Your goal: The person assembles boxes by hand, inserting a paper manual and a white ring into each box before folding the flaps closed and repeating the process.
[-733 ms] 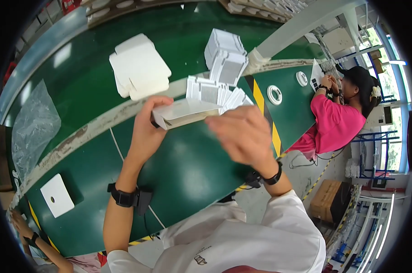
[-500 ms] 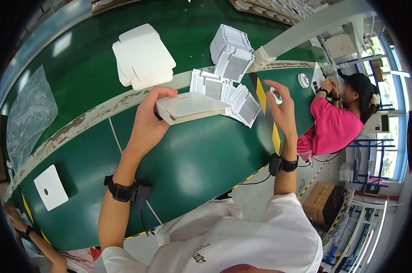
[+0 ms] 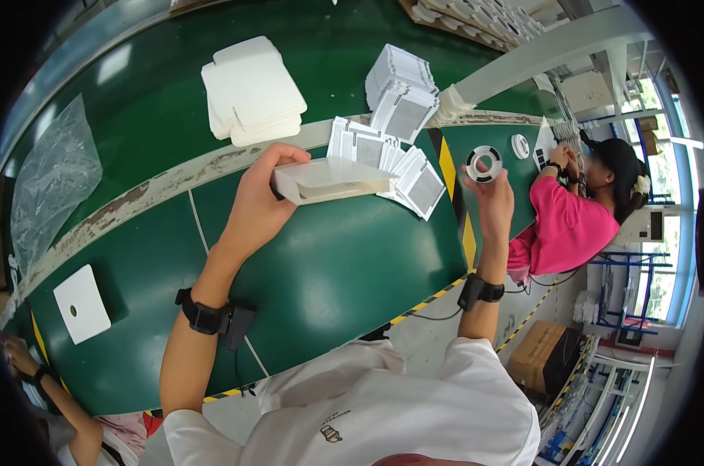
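Note:
My left hand [image 3: 263, 190] is closed on the left end of a shallow white box [image 3: 336, 182], tilted above the green table. The box's long opening faces me. In my right hand [image 3: 492, 203] is a round white ring with dark segments [image 3: 483, 164], pinched by its lower edge and raised at the table's right side. Behind the box lie fanned printed leaflets [image 3: 418, 186], partly hidden by it.
White flat card sheets [image 3: 255, 89] are stacked at the back, beside a tall leaflet stack [image 3: 399, 78]. A white card with a hole [image 3: 82, 304] and a clear plastic bag [image 3: 53, 194] lie left. A person in pink [image 3: 573, 194] works at right; another person's arm [image 3: 64, 396] shows lower left.
My right hand has come up with the ring, which now faces me; before, its fingers were spread around it with the ring mostly hidden. The box has tilted slightly in my left hand.

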`<control>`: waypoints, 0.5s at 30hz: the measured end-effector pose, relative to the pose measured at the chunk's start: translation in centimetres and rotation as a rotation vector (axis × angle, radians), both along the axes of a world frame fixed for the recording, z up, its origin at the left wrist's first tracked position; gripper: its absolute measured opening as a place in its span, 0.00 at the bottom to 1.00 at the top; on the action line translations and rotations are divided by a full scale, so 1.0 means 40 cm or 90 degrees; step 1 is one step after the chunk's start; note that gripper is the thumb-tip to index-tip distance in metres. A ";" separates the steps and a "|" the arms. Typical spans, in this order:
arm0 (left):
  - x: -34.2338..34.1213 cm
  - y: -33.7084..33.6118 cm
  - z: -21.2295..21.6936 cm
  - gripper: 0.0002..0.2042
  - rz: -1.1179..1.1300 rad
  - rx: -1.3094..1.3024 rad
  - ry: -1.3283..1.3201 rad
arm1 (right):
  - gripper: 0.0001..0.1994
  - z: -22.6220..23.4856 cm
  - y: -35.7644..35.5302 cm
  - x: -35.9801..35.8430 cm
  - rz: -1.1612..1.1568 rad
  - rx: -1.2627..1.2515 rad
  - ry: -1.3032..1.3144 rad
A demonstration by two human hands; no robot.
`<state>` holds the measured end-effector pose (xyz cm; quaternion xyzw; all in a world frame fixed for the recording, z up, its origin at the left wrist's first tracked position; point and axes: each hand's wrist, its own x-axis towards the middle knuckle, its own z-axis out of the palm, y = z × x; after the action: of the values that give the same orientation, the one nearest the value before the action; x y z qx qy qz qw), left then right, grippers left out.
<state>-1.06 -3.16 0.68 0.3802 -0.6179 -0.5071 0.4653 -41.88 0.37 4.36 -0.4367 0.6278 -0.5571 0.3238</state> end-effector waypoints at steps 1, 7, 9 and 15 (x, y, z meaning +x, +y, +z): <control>0.000 0.001 0.011 0.22 -0.005 0.011 -0.007 | 0.21 0.015 0.010 0.025 -0.021 -0.027 -0.265; -0.004 -0.002 0.012 0.21 -0.014 0.022 -0.005 | 0.22 0.057 0.015 0.150 0.161 0.019 -0.342; -0.001 0.000 0.014 0.21 -0.013 0.021 -0.015 | 0.23 0.075 -0.008 0.177 0.221 0.037 -0.373; 0.004 0.003 0.021 0.20 -0.001 0.048 -0.025 | 0.22 0.128 0.025 0.284 0.370 -0.010 -0.262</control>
<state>-0.91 -3.04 1.51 0.4070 -0.6074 -0.5229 0.4382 -30.51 1.37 9.48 -0.4780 0.3946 -0.5226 0.5854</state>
